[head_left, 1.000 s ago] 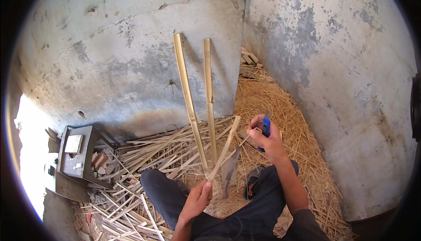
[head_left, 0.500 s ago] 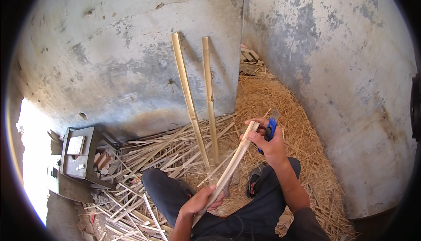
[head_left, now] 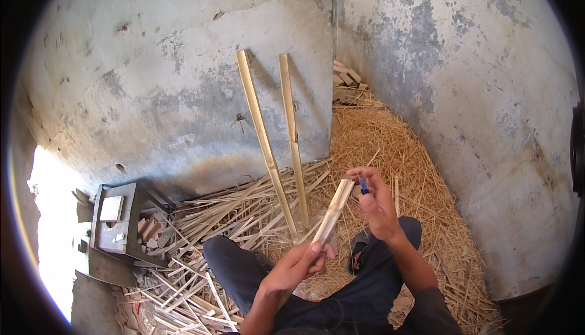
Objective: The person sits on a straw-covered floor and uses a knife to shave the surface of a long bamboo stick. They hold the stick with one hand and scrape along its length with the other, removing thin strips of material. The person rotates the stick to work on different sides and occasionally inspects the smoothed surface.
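Note:
My left hand [head_left: 298, 262] is wrapped round a split bamboo strip [head_left: 333, 214], which slants up and away over my lap. By the strip's upper end is my right hand [head_left: 380, 212], holding a blue utility knife [head_left: 364, 186]; my fingers hide much of it. The right fingertips are close to the strip's end, and whether they touch it I cannot tell. Beyond my hands, two longer bamboo strips lean on the wall: a left one [head_left: 259, 128] and a right one [head_left: 291, 116].
Cut bamboo slats [head_left: 225, 213] lie heaped along the wall foot and to my left. Fine shavings [head_left: 390, 134] cover the floor ahead and right. A dark wooden stool [head_left: 124, 237] lies at the left. Bricks [head_left: 347, 78] are stacked in the far corner. My bent legs [head_left: 234, 268] flank the work.
My right hand has come off the strip's side and turned, so less of the knife shows. My left hand sits higher, and less of the strip shows above it.

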The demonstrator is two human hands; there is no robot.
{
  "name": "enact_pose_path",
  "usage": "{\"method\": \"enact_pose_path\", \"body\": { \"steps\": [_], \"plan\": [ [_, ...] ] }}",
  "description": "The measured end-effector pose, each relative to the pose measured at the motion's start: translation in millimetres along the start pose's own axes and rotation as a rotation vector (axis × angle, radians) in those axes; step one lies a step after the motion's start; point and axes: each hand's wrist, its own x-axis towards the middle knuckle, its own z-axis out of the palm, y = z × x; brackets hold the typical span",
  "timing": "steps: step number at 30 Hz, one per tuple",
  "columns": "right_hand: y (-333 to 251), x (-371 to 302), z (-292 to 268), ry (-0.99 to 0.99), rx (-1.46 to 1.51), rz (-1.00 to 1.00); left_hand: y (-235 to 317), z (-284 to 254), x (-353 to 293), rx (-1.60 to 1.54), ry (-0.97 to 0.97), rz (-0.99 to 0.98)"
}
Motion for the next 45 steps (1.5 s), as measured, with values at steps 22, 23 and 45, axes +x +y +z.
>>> {"method": "enact_pose_path", "body": {
  "steps": [22,23,45],
  "plan": [
    [-13.5,-17.1,-20.5,-0.237,-0.892,-0.437,-0.9,34.2,-1.5,0.893,0.57,0.103],
    [-11.9,-16.8,-19.2,-0.23,-0.892,-0.438,-4.3,32.9,-0.6,0.88,0.583,0.094],
    [46.7,-35.8,-7.1,-0.039,-0.896,-0.38,-33.9,13.5,-4.9,0.959,0.629,0.088]
  ]
}}
